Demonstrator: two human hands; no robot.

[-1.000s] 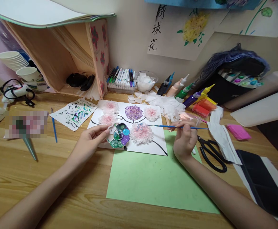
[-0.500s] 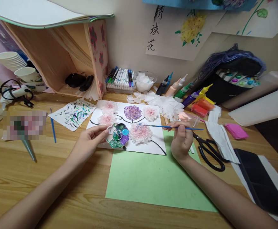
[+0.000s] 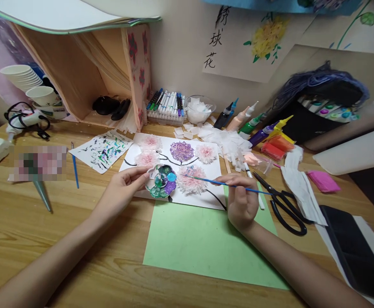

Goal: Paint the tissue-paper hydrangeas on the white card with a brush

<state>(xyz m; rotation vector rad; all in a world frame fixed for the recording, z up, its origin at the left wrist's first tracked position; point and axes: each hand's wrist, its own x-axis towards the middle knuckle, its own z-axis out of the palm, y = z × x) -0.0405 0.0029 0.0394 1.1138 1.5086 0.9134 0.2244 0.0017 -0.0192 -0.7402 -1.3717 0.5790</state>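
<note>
"What did the head view show?"

"The left hand (image 3: 127, 186) was clamped on the rim of a flower-shaped palette (image 3: 161, 180), its rounded wells glossy with green, blue and purple paint."

"And the right hand (image 3: 243, 201)?"

"Fingers closed around a slim blue brush (image 3: 206, 179), its tip at the left side of a frilly pink flower (image 3: 192, 185). I couldn't tell whether it touched. The flower stood out from a flat white board (image 3: 214, 171), just right of the palette."

"Any change from half a second before?"

"The right hand sat lower; the brush, nearly level then, sloped down toward its handle end. Its tip had shifted left, nearer the palette."
</note>
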